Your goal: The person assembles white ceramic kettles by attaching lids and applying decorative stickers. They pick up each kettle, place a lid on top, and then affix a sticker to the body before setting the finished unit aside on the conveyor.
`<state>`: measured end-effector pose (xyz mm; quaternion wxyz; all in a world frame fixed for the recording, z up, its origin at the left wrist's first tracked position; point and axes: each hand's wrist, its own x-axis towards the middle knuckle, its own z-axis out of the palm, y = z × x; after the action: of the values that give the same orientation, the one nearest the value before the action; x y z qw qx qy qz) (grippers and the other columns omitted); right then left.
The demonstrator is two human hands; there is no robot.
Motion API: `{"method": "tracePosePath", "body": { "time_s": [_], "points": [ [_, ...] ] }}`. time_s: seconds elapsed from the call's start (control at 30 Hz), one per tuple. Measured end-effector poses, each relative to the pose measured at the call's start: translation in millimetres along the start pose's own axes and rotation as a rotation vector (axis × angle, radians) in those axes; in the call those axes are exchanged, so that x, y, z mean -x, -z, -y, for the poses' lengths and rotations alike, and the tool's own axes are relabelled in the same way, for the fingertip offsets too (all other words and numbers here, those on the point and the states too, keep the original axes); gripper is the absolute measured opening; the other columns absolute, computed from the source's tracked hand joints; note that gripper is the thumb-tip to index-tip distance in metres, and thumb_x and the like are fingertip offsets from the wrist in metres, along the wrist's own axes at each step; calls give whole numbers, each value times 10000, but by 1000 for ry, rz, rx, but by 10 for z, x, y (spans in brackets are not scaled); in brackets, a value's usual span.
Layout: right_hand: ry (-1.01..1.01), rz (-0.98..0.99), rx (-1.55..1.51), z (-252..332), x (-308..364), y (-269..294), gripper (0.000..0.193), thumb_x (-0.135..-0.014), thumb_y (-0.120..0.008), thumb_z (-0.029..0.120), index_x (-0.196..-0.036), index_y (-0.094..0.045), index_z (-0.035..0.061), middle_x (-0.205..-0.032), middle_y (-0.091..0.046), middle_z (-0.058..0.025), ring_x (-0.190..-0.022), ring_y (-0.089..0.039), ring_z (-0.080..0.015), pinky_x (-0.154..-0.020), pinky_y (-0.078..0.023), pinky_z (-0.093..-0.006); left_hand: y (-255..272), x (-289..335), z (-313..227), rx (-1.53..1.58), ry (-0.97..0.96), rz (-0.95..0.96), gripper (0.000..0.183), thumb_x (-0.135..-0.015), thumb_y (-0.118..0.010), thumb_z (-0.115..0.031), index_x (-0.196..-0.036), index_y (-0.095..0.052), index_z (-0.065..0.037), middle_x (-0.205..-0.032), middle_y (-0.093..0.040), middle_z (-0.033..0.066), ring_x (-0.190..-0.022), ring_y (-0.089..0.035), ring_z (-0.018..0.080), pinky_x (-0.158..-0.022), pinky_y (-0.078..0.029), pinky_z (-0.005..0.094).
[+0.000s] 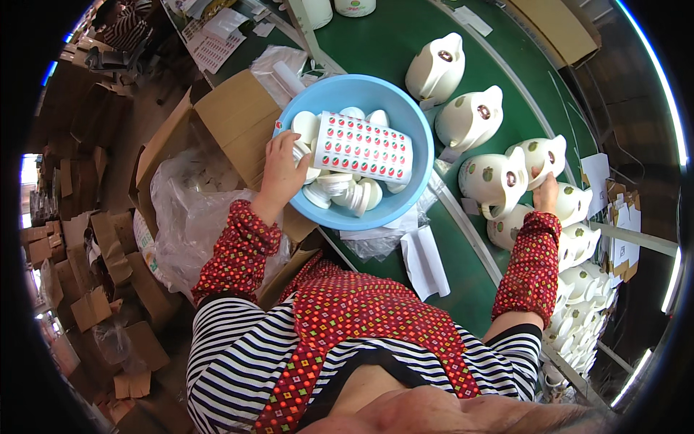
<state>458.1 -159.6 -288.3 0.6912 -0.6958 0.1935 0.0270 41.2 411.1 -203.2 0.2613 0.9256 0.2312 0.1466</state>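
Note:
A blue basin (421, 163) holds several round white lids (366, 193), with a white sheet of red-and-green stickers (363, 147) lying across them. My left hand (280, 172) reaches over the basin's left rim, its fingers curled on a white lid (301, 150). At the right, my right hand (546, 194) grips the near side of a cream-white jug (543, 154) with a brown oval on top; some of its fingers are hidden. Other such jugs (470, 119) stand close by, one of them (494, 179) just left of my right hand.
The green conveyor table (463, 278) has metal rails. An open cardboard box (235, 123) with clear plastic bags (191, 210) stands left of the basin. A rolled white paper (424, 262) lies in front of it. More jugs (578, 304) crowd the right edge. Flattened cartons (108, 253) cover the left floor.

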Motion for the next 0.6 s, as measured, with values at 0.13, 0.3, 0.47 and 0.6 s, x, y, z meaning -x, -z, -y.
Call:
{"method": "tracePosePath", "body": {
  "time_s": [0.13,0.3,0.47,0.6],
  "points": [
    [282,-272,689,-31,187,10,520,-988,-658,268,-1337,-566,-107,-1230,-674,-243,-1060,-654,-381,-963,-501,-473,-244,-87,-4,-178,-58,63,785,-805,-843,-353,-1442,-500,-48,-1453,-461,223,-1370,-402,417,-1158,-314,557],
    [469,416,596,461,2829,-1619,553,-849,-805,97,-1346,-569,35,-1242,-623,-179,-1138,-599,-313,-976,-492,-424,-336,-371,-320,-398,-231,262,971,-729,-887,-406,-1549,-431,-157,-1518,-415,224,-1456,-337,399,-1206,-179,644],
    [896,1013,1004,-117,3946,-2390,769,-777,-842,185,-1468,-509,131,-1354,-558,-164,-1176,-605,-374,-971,-515,-485,-643,-875,-226,-400,-367,127,897,-783,-855,-327,-1540,-419,-127,-1521,-420,192,-1442,-366,376,-1187,-197,702],
    [868,1022,1230,-589,4122,-2842,856,-754,-855,237,-1512,-457,201,-1313,-551,-164,-1151,-605,-379,-881,-528,-515,-264,-745,-262,-382,-292,124,752,-796,-848,-326,-1431,-518,-93,-1504,-427,176,-1407,-394,372,-1184,-263,631]
  ]
}}
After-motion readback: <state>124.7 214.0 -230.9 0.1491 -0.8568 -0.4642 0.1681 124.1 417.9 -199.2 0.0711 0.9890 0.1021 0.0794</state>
